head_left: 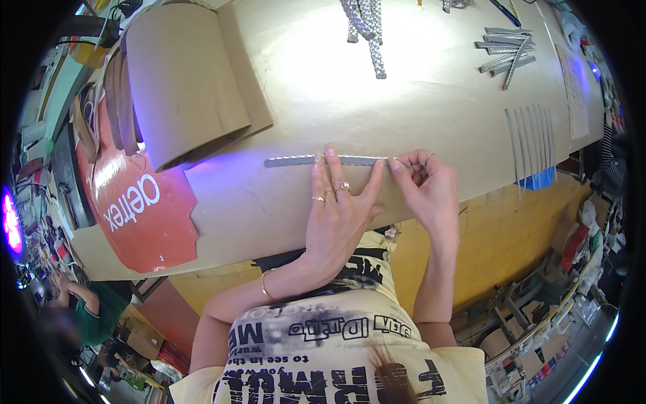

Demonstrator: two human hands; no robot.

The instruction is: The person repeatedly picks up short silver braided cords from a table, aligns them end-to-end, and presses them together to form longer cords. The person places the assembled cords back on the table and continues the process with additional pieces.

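A narrow grey strip with a silvery braided edge (289, 162) lies straight across the paper-covered table (289, 222) in front of me. My left hand (338, 215) rests over its middle, fingers spread and fingertips pressing it down. At the strip's right end, my right hand (432, 192) is closed in a pinch, thumb against index finger; the fingers hide most of that end. The two hands nearly touch at the left index fingertip.
Several short braided strips (505, 50) are piled at the far right, and longer braided ones (369, 34) lie at the far middle. Thin grey strips (531, 145) hang over the right edge. A curved brown cardboard piece (185, 81) and a red sheet (151, 225) occupy the left.
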